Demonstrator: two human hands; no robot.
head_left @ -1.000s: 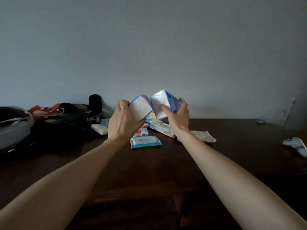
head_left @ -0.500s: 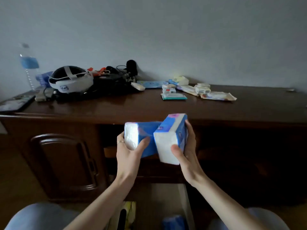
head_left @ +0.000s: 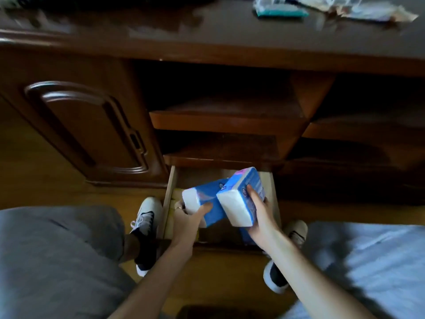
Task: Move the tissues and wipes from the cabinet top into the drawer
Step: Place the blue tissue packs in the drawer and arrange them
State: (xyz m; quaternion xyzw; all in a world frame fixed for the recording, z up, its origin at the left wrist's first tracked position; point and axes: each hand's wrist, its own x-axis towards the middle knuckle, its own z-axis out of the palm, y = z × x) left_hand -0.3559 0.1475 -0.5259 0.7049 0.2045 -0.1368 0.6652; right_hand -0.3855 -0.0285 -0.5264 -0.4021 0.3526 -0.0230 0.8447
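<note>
Two blue-and-white plastic-wrapped tissue packs [head_left: 208, 204] hang over the open pale wooden drawer [head_left: 167, 201], one gripped in each of the hands: left [head_left: 187, 223], right [head_left: 258, 215]. They look light and squashy; holding across the broad sides seems safest.

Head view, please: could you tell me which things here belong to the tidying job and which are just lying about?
Part of the job:
left hand gripping a tissue pack
right hand gripping a second tissue pack
open drawer
wipes and packets on the cabinet top

Just lying about:
cabinet door
open shelves
</note>
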